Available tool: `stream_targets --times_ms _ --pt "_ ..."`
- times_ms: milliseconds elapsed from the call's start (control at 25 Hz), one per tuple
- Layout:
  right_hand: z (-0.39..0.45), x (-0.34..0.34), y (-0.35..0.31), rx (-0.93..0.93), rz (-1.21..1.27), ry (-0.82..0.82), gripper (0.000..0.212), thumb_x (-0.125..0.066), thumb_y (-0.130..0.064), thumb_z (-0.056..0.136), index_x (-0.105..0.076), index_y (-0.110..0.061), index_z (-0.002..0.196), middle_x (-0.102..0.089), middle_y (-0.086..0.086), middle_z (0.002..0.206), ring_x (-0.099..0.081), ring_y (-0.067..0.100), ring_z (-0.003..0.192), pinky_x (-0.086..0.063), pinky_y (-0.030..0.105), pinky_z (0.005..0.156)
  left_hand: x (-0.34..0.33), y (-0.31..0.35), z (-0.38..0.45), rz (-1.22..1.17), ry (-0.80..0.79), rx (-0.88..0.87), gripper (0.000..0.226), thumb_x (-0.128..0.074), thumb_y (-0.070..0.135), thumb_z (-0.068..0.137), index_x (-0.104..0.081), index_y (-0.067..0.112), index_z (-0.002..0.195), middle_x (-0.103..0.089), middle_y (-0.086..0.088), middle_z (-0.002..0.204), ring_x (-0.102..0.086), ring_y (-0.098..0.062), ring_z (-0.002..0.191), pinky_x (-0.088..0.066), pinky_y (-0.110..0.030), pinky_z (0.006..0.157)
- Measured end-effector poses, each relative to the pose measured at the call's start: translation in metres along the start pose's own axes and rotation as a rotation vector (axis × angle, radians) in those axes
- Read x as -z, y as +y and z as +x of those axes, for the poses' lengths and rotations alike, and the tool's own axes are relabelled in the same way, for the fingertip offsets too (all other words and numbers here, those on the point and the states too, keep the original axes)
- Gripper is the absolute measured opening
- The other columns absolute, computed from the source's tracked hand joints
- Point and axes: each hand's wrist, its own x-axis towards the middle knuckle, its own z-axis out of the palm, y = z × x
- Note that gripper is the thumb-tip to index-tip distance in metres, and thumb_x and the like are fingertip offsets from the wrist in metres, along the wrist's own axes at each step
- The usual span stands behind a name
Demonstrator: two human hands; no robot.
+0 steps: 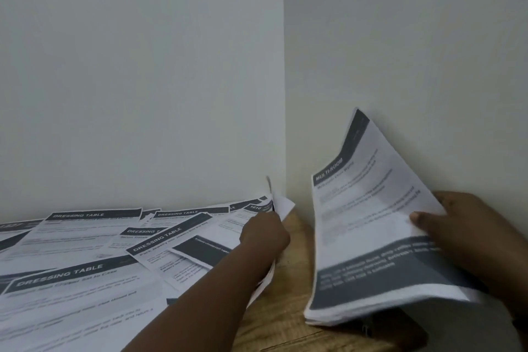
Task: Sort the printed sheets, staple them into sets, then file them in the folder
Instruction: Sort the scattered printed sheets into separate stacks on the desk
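1. The printed sheets [85, 237] lay fanned across the left half of the wooden bench [288, 320], overlapping every which way, most with a dark "DRESSING TABLE" header. They ran right back to the wall corner [284, 123], where the far corner of one curled up against the plaster.

2. A second lot, a stack headed "MULTI-ROOM" [371, 223], stood tilted on its lower edge at the right of the bench, its top leaning toward the right-hand wall.

3. The right hand [457, 226] had that stack in its grip, thumb curled over the front page and fingers hidden behind.

4. The left hand [264, 233] reached in among the spread sheets near the corner. Its fingers were bunched at the edge of a sheet there, but from where I stood I could not tell whether they had pinched it or merely rested on it.

5. A small dark metal thing showed under the stack's bottom edge; too blurred to name. I saw no folder.

6. It looked like the sorting stage, with nothing yet stapled so far as I could see.

7. What might go wrong, to my mind: the stack was held by one side only, so its loose pages could splay or slide out. The overlapping sheets could drag along with any one pulled, spilling some off the bench edge or mixing the two headings.
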Motion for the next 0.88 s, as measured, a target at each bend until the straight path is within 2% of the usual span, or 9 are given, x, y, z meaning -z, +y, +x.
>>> stream_targets --times_ms 120,240,320,400,480,640,720,880 --pt "0.003 0.005 -0.004 -0.021 -0.124 -0.049 0.019 -0.057 -0.004 0.089 -0.066 -0.015 0.075 -0.068 0.005 0.072 -0.065 0.025 0.066 -0.049 0.030 0.063 0.021 -0.012 0.000 -0.208 -0.018 0.061 0.030 -0.051 0.021 0.090 -0.055 0.007 0.116 -0.061 -0.007 0.105 -0.060 -0.024 0.096 -0.046 -0.027 0.076" --pt "0.030 -0.025 -0.007 0.009 -0.190 -0.096 0.010 -0.060 -0.003 0.084 -0.068 -0.003 0.080 -0.068 0.012 0.079 -0.064 0.029 0.074 -0.042 0.025 0.057 0.051 -0.028 0.000 -0.451 -0.113 0.210 0.026 -0.051 0.019 0.091 -0.050 0.000 0.109 -0.054 -0.011 0.082 -0.063 -0.033 0.075 -0.058 -0.037 0.067" --pt "0.063 -0.056 -0.009 0.002 -0.288 -0.176 0.015 -0.061 -0.008 0.084 -0.067 0.002 0.093 -0.066 0.019 0.095 -0.061 0.031 0.084 -0.039 0.025 0.053 0.066 -0.040 0.003 -0.539 -0.148 0.277 0.030 -0.051 0.017 0.090 -0.049 -0.004 0.111 -0.054 -0.018 0.086 -0.066 -0.040 0.075 -0.060 -0.046 0.069" --pt "0.093 -0.089 -0.014 -0.001 -0.447 -0.303 0.031 -0.058 -0.016 0.090 -0.062 0.006 0.112 -0.061 0.023 0.118 -0.059 0.031 0.100 -0.043 0.029 0.067 0.075 -0.048 0.004 -0.593 -0.152 0.305 0.028 -0.051 0.016 0.089 -0.049 -0.002 0.110 -0.054 -0.019 0.089 -0.065 -0.039 0.071 -0.060 -0.049 0.072" --pt "0.112 -0.116 -0.015 0.019 -0.592 -0.389 0.038 -0.052 -0.019 0.095 -0.057 0.005 0.123 -0.055 0.020 0.132 -0.054 0.031 0.116 -0.042 0.028 0.085 0.077 -0.050 0.004 -0.603 -0.154 0.296 0.025 -0.051 0.014 0.088 -0.050 -0.002 0.107 -0.053 -0.018 0.085 -0.063 -0.036 0.063 -0.060 -0.046 0.068" --pt "0.121 -0.150 0.000 -0.107 -0.696 -0.527 0.045 -0.050 -0.025 0.098 -0.048 0.002 0.134 -0.050 0.015 0.140 -0.049 0.027 0.126 -0.039 0.030 0.098 0.076 -0.050 0.006 -0.565 -0.161 0.269 0.028 -0.051 0.015 0.087 -0.052 -0.003 0.109 -0.054 -0.019 0.086 -0.062 -0.034 0.059 -0.059 -0.038 0.059" --pt "0.120 -0.155 0.004 -0.173 -0.647 -0.507 0.047 -0.047 -0.028 0.100 -0.045 0.002 0.136 -0.048 0.015 0.141 -0.048 0.027 0.127 -0.038 0.030 0.102 0.076 -0.049 0.004 -0.535 -0.170 0.255 0.027 -0.052 0.017 0.087 -0.052 0.000 0.107 -0.055 -0.017 0.088 -0.063 -0.033 0.058 -0.059 -0.037 0.061" --pt "0.125 -0.154 0.006 -0.070 -0.739 -0.577 0.049 -0.038 -0.033 0.102 -0.050 0.004 0.132 -0.050 0.018 0.136 -0.050 0.030 0.123 -0.039 0.033 0.101 0.077 -0.045 -0.001 -0.452 -0.179 0.220 0.025 -0.052 0.020 0.090 -0.050 0.002 0.107 -0.055 -0.014 0.087 -0.064 -0.030 0.062 -0.057 -0.034 0.061"
